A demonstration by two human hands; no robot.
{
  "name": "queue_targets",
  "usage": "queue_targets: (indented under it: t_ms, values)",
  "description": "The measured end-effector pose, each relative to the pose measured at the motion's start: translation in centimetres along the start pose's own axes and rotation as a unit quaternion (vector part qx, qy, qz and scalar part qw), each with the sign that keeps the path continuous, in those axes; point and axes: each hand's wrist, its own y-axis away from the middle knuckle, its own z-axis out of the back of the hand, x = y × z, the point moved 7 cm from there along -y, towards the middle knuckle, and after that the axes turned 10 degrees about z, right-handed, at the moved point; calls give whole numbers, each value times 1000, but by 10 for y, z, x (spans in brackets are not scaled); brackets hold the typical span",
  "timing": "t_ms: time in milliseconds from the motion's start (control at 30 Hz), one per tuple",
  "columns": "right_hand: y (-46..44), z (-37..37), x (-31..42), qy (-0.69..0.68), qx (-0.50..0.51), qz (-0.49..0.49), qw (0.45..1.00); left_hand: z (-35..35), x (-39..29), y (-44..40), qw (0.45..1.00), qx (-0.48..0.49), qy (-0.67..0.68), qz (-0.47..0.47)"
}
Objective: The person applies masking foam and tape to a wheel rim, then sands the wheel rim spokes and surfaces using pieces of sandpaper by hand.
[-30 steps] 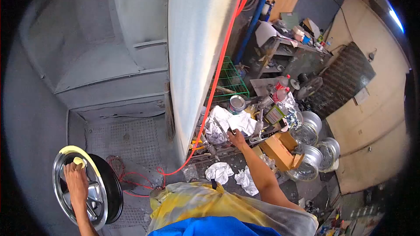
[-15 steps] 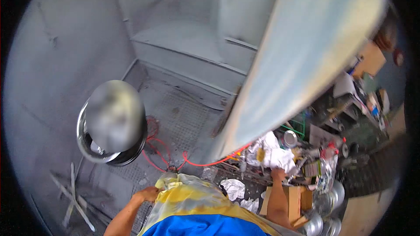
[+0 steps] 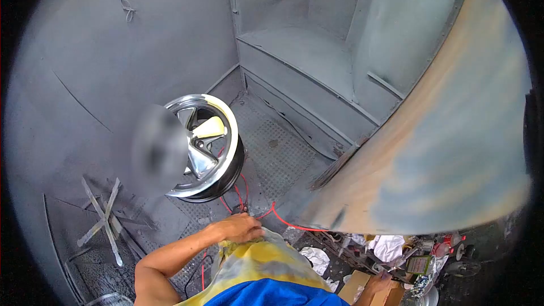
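My left hand (image 3: pixel 241 228) is at the front of my yellow and grey clothing (image 3: pixel 272 258), with its fingers curled in. Whatever it may hold is hidden under the fingers. Beyond it stands a shiny car wheel rim (image 3: pixel 229 119) with a polished lip, broad spokes and a dark barrel. A blurred patch covers the rim's left part. Low at the right, my right hand (image 3: pixel 381 283) is smeared and partly hidden beside an open cardboard box (image 3: pixel 354 286). Crumpled white paper or cloth (image 3: pixel 388 247) lies beyond that hand.
A red hose (image 3: pixel 283 221) runs across the textured floor. Crossed, paint-coated bars (image 3: pixel 105 221) stand at lower left. Grey walls (image 3: pixel 170 39) enclose the space, and a large curved panel (image 3: pixel 447 153) stands at right. A green-labelled container (image 3: pixel 418 264) sits among clutter.
The view has swung left, so the rim and curved panel appear farther right. My left hand has moved forward along my clothing. My right hand has drawn back from the white pile toward the box.
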Motion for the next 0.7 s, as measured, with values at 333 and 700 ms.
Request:
queue_targets:
  t_ms: [333,700]
  values:
    - [165,-80,233,91,427,104,894,154,32,20,982,-150,89,-68]
    - [236,-97,422,-155,482,-87,858,239,148,17,968,-221,105,-49]
